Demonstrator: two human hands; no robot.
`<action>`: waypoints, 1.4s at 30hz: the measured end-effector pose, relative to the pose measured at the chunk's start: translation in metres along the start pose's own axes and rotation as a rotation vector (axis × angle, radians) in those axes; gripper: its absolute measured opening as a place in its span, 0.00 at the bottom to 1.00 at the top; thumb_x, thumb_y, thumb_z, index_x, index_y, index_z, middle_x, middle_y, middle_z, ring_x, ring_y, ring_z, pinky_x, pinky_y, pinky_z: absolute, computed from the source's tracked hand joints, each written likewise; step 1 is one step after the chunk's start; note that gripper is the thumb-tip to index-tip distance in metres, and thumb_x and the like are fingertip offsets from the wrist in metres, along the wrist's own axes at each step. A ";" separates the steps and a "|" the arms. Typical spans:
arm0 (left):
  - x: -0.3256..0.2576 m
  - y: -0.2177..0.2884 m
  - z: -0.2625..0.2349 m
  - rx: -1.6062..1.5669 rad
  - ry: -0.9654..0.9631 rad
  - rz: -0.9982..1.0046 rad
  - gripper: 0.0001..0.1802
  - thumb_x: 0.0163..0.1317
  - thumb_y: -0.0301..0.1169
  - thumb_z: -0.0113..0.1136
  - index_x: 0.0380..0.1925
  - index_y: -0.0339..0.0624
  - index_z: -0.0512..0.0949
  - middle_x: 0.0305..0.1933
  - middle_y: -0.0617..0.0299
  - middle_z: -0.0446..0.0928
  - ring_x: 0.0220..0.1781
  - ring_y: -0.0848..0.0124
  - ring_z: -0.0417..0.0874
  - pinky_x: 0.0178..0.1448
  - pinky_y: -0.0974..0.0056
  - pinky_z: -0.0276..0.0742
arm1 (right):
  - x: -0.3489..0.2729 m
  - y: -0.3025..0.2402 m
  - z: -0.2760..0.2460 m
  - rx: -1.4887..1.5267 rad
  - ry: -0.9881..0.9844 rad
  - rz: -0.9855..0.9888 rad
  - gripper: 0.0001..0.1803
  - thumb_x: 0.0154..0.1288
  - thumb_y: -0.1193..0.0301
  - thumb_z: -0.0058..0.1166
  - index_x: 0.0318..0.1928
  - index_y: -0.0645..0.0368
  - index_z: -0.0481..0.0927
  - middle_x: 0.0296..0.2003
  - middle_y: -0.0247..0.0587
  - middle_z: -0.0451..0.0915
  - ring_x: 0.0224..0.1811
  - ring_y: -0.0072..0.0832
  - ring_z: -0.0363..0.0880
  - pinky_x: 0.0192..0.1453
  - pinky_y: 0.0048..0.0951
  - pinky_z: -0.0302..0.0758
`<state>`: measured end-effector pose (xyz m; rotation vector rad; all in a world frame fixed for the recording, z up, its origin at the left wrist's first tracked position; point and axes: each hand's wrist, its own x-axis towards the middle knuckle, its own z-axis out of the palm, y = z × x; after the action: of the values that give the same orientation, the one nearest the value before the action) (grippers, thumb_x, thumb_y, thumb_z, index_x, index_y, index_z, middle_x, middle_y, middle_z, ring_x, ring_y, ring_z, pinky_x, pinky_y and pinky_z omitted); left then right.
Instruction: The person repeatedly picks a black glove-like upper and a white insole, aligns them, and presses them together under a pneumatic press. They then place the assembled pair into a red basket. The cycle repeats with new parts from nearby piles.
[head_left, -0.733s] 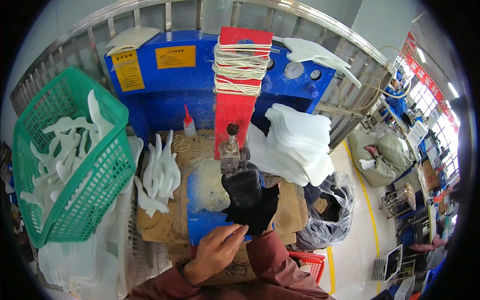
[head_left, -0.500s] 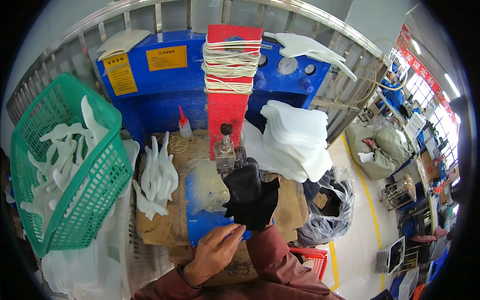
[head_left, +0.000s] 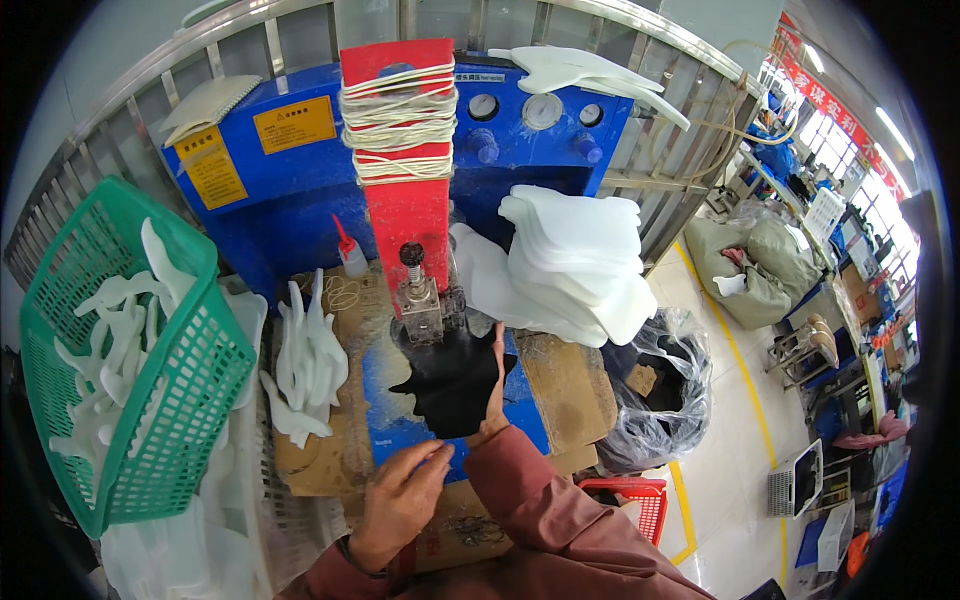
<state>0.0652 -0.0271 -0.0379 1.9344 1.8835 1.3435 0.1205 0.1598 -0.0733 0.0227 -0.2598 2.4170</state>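
Observation:
A ragged-edged piece of black sheet material, perhaps leather (head_left: 450,385), lies under the metal head (head_left: 418,305) of a machine with a red arm (head_left: 408,225). My right hand (head_left: 492,400) grips its right side, with one finger stretched along the edge toward the head; the other fingers are hidden by the piece. My left hand (head_left: 405,500) is just below the piece's near edge. Its fingers are bent and close together, and anything between the tips cannot be made out. A blue board (head_left: 525,405) smeared with pale residue lies beneath.
A green basket (head_left: 190,400) of white curved pieces stands at the left. Similar white pieces (head_left: 310,355) lie beside it. Stacked white sheets (head_left: 575,260) rise behind the board. A bin with a plastic liner (head_left: 665,400) and a red basket (head_left: 645,500) stand to the right.
The view has shifted. The black piece has turned and lies flatter, further under the head. More of my right hand shows along its right edge. My left hand has dropped slightly away.

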 end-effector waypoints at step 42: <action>-0.053 -0.088 -0.077 0.273 0.183 -0.412 0.11 0.66 0.21 0.61 0.48 0.34 0.84 0.50 0.48 0.84 0.49 0.49 0.87 0.54 0.55 0.82 | -0.011 0.008 -0.014 -0.003 0.065 0.129 0.41 0.78 0.35 0.39 0.70 0.58 0.73 0.63 0.47 0.81 0.63 0.42 0.80 0.73 0.43 0.72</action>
<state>-0.0412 -0.0901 -0.0739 1.4353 2.4925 1.2196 0.1246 0.1498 -0.0893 -0.0768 -0.2416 2.5406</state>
